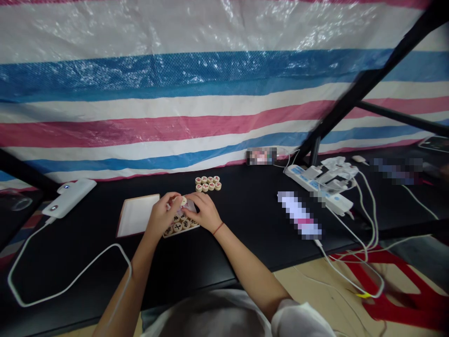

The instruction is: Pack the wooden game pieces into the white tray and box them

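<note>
Both hands meet over a shallow box (182, 231) of round xiangqi pieces (177, 226) with dark characters. My left hand (162, 216) curls its fingers at the box's upper left, with a pale xiangqi piece (184, 201) at the fingertips. My right hand (206, 213) bends over the upper right side, its thumb and fingers around what looks like a thin see-through plastic bag (190, 206). The hands hide the back of the box. Just beyond them, several red-marked pieces (207, 183) stand in two rows on the black table (242, 210).
A white-lined box lid (138, 216) lies left of the box. Farther left is a white power bank (70, 197) with a looping cable (66, 294). On the right are a blurred phone (299, 215) and a power strip (319, 189) with cables. Another blurred phone (261, 156) leans against the striped sheet (157, 131).
</note>
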Demonstrator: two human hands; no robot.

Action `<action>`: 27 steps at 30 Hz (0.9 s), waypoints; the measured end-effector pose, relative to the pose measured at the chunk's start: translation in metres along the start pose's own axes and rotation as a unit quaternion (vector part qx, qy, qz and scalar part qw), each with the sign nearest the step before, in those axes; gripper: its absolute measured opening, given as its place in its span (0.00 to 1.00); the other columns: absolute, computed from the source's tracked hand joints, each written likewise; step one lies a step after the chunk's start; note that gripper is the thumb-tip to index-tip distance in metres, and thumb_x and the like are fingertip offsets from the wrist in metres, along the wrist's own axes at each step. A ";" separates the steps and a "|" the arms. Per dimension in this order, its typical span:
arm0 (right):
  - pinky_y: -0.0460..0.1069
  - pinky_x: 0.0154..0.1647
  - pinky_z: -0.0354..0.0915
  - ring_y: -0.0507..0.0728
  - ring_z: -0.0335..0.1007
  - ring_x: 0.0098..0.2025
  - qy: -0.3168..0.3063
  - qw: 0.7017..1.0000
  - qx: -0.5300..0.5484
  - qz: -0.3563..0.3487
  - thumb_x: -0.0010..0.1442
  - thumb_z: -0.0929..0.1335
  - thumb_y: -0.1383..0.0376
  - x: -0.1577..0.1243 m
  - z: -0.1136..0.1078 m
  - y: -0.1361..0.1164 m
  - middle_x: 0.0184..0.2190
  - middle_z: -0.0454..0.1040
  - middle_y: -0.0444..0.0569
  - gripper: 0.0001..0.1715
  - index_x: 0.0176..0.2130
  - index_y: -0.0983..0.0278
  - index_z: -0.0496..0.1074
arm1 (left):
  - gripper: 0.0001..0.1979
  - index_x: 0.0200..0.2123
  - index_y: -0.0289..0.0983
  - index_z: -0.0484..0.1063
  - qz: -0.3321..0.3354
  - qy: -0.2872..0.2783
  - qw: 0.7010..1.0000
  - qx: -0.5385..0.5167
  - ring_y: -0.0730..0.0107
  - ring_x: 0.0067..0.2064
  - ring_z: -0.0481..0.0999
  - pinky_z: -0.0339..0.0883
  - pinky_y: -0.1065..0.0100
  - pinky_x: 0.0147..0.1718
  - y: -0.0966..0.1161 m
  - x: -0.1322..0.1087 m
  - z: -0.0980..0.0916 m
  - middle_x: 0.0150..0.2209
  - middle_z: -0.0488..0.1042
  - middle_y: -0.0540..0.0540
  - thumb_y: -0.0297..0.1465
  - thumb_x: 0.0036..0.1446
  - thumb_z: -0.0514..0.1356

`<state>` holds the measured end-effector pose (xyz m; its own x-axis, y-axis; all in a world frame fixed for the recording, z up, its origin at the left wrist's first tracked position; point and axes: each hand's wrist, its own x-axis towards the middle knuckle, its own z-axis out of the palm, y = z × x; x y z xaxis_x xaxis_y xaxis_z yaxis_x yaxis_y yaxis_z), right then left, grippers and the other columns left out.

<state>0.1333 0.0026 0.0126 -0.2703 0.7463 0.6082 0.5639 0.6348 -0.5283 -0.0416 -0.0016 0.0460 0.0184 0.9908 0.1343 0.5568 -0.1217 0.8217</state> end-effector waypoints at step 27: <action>0.49 0.41 0.65 0.54 0.68 0.34 0.010 0.986 0.012 0.164 0.60 0.67 0.60 -0.008 -0.018 0.024 0.32 0.73 0.47 0.14 0.45 0.64 0.72 | 0.21 0.47 0.40 0.74 -0.053 0.063 0.984 -0.157 0.69 0.36 0.76 0.71 0.68 0.35 -0.017 0.003 0.029 0.42 0.76 0.45 0.39 0.49 0.65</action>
<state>0.1631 0.0083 0.0055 -0.0605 0.9086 0.4133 0.5992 0.3642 -0.7130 -0.0271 0.0053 0.0163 -0.1399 0.9861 0.0895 0.2664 -0.0496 0.9626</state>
